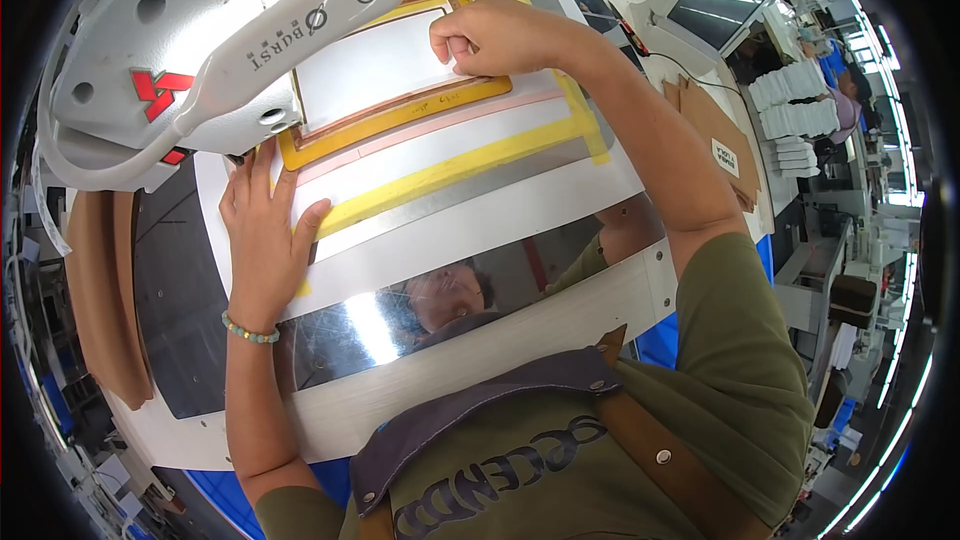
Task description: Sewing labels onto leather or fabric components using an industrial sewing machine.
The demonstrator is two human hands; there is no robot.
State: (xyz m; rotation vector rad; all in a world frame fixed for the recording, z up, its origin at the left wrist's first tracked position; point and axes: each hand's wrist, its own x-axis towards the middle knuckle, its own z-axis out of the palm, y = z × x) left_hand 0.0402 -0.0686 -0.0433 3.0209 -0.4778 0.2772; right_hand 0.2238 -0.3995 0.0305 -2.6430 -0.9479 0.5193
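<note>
Yellow-bordered, rigid-looking frame (pixel 400 117) at eleven o'clock, flat around a smooth white panel (pixel 365 70). Looks like positioning or smoothing; probably calls next for even pressure. Left hand (pixel 265 240) at nine, spread wide; right hand (pixel 495 37) at twelve, fingers curled; cannot tell whether pinching anything.

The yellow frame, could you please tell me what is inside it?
White material shows inside the yellow frame. The right hand and pale machine part cover parts of it, so those cannot be seen.
</note>
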